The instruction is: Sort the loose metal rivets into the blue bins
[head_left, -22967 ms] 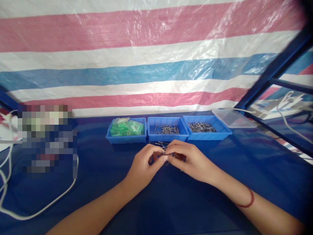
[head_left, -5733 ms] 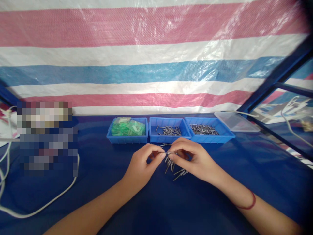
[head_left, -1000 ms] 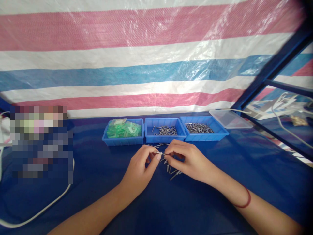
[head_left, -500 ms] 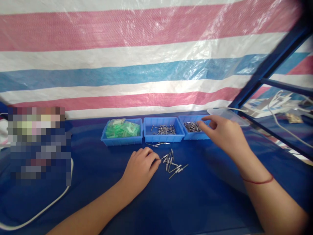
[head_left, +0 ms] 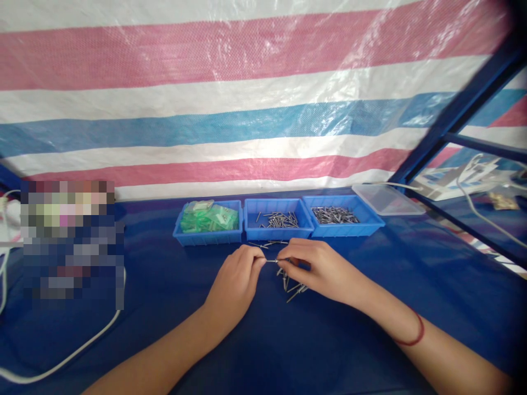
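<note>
A thin metal blind rivet spans the gap between my two hands, just above the blue tabletop. My left hand pinches one end between thumb and fingers. My right hand closes thumb and forefinger around the opposite end, so that end is mostly hidden. Beneath my right hand lies a loose pile of blind rivets, partly covered by the fingers. A few more rivets rest in front of the middle blue bin, which holds a heap of similar rivets.
At the left, a blue bin holds green plastic packets. The right blue bin contains small metal pieces. A clear lid lies beyond it. A white cable curves across the table's left side.
My right hand has come from the right bin down and left to the rivet at my left hand. Its fingers have closed at the rivet's end. The view has shifted slightly.
</note>
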Motion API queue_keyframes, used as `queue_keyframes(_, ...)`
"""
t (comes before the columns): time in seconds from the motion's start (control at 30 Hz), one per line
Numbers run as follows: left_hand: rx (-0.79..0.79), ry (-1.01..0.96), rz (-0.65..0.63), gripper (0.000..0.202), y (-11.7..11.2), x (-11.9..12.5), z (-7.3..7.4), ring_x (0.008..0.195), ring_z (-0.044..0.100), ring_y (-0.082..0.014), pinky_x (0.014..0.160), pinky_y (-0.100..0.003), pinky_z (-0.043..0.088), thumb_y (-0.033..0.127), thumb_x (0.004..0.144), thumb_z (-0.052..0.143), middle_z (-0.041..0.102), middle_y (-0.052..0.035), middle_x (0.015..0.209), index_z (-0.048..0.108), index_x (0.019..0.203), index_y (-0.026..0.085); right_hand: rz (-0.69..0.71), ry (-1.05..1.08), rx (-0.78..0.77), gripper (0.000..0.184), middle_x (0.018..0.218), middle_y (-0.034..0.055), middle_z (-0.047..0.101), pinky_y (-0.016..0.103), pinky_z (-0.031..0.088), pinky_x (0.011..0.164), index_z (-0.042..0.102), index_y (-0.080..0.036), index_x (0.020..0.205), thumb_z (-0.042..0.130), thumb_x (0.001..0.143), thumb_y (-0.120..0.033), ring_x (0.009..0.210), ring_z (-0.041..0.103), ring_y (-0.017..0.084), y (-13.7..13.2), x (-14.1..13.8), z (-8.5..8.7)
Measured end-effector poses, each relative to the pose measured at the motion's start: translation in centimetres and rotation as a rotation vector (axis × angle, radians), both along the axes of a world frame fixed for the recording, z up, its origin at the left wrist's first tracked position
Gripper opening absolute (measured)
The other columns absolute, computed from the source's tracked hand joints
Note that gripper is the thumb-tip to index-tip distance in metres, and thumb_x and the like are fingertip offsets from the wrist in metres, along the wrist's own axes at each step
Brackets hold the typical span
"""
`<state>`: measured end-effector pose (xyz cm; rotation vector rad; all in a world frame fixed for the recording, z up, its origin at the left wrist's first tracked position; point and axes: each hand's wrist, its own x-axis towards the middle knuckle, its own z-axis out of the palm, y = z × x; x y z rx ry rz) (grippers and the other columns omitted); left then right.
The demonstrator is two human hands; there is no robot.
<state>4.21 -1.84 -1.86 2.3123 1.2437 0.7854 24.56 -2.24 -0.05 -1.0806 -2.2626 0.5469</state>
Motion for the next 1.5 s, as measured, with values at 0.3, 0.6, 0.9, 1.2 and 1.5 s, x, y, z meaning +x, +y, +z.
queue_keyframes(0.3, -0.230, -0.486, -0.005, 0.018, -0.4, 0.4, -0.6, 0.079, 0.061, -0.0154, 0.075, -0.027, 0.049, 0.027, 0.084, 0.060, 0.065, -0.0017, 0.088, 0.058, 0.101, 0.020, -0.019, 0.118, -0.128, 0.015, 0.063, -0.0015, 0.052, 0.022, 0.036, 0.053, 0.068, -0.017, 0.083, 0.054, 0.088, -0.023, 0.056, 0.046, 0.010, -0.3, -0.7, 0.0)
queue_keyframes(0.6, -0.283, -0.476, 0.027, 0.013, -0.2, 0.2, -0.8, 0.077, 0.061, -0.0159, 0.071, -0.027, 0.049, 0.029, 0.086, 0.058, 0.067, -0.0018, 0.084, 0.063, 0.093, 0.019, 0.023, 0.161, -0.216, 0.016, 0.064, -0.0009, 0.054, 0.021, 0.037, 0.053, 0.065, -0.016, 0.078, 0.055, 0.088, -0.022, 0.056, 0.048, 0.009, -0.5, -1.2, -0.1)
queue_keyframes(0.9, -0.235, -0.455, 0.044, 0.012, -0.2, 0.2, -0.5, 0.076, 0.062, -0.0148, 0.072, -0.025, 0.049, 0.028, 0.088, 0.056, 0.066, -0.0010, 0.086, 0.062, 0.096, 0.021, -0.070, 0.175, -0.144, 0.011, 0.059, -0.0030, 0.048, 0.022, 0.035, 0.051, 0.067, -0.017, 0.077, 0.058, 0.083, -0.020, 0.053, 0.044, 0.009, -0.3, -1.2, -0.5)
queue_keyframes(1.2, -0.165, -0.296, -0.004, 0.012, 0.1, 0.2, -0.5, 0.078, 0.060, -0.0156, 0.073, -0.027, 0.048, 0.027, 0.091, 0.051, 0.064, -0.0025, 0.090, 0.057, 0.099, 0.020, -0.170, 0.199, -0.004, 0.014, 0.064, -0.0001, 0.053, 0.024, 0.038, 0.054, 0.063, -0.018, 0.076, 0.054, 0.086, -0.023, 0.056, 0.046, 0.011, -0.6, -0.7, 0.5)
queue_keyframes(1.5, 0.194, 0.267, -0.077, 0.028, 1.6, -0.4, -0.8, 0.105, 0.054, -0.0243, 0.092, -0.040, 0.041, 0.023, 0.096, 0.040, 0.060, -0.0085, 0.121, 0.058, 0.117, 0.019, -0.773, -0.082, 0.290, 0.026, 0.066, 0.0044, 0.064, 0.027, 0.038, 0.053, 0.068, -0.018, 0.080, 0.054, 0.086, -0.039, 0.055, 0.057, 0.017, 1.7, 5.8, 1.6)
